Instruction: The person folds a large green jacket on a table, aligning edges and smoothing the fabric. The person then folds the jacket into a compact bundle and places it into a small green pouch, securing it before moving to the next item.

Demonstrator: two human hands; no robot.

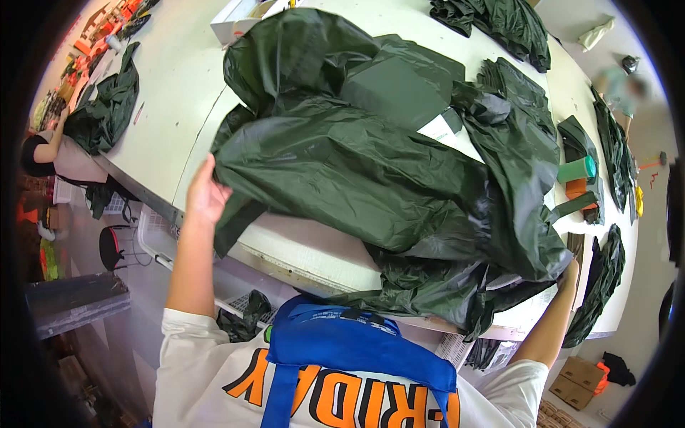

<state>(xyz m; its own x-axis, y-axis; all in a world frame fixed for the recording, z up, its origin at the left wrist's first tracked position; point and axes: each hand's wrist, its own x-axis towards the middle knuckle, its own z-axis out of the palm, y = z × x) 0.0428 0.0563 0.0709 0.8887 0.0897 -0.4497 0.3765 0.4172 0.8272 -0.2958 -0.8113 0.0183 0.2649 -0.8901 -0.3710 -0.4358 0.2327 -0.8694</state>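
A large dark green waterproof garment (342, 171), thin and shiny like a raincoat, spreads crumpled across the table in front of me. My left hand (207, 194) pinches its left end, lifting that edge a little off the table. At the lower right, my right hand (569, 277) grips the garment's other end; the cloth hides most of its fingers. Part of the garment hangs over the near table edge. Beneath and beyond it lie a flat dark green folded piece (403, 82) and a small white paper (441, 133).
The white table (168, 93) carries more dark green garments (510, 32), a green roll (576, 169) and a white box (239, 20). A person (71, 157) works at the far left edge, another (619, 93) stands at the right. White crates (153, 232) sit under the table.
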